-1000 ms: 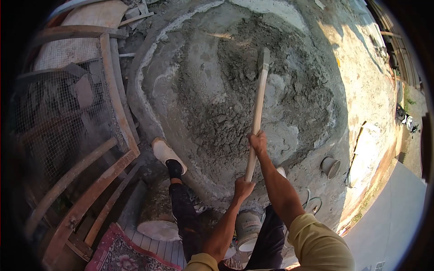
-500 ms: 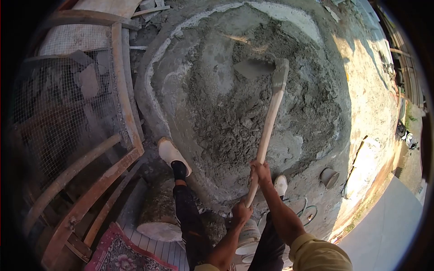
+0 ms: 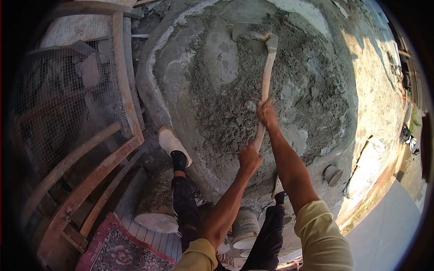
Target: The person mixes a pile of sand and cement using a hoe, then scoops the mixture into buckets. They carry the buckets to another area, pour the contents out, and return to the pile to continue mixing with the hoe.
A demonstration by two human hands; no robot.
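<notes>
A hoe with a long wooden handle [image 3: 267,74] reaches away from me over a broad patch of wet grey mortar [image 3: 217,117]. Its metal blade [image 3: 244,30] rests at the far part of the mortar, partly coated in it. My right hand [image 3: 267,113] is wrapped round the middle of the handle. Nearer to me, my left hand [image 3: 250,158] grips the handle's lower end.
A wire-mesh screen in a wooden frame [image 3: 122,67] stands at the left. My light shoe [image 3: 172,144] is at the mortar's near edge. Buckets [image 3: 246,228] stand by my legs, a small pot [image 3: 332,175] lies at right, and a patterned rug [image 3: 122,248] is at lower left.
Both hands and the hoe have moved forward, away from my body. The blade has shifted to the far side of the mortar, and my arms are stretched out further.
</notes>
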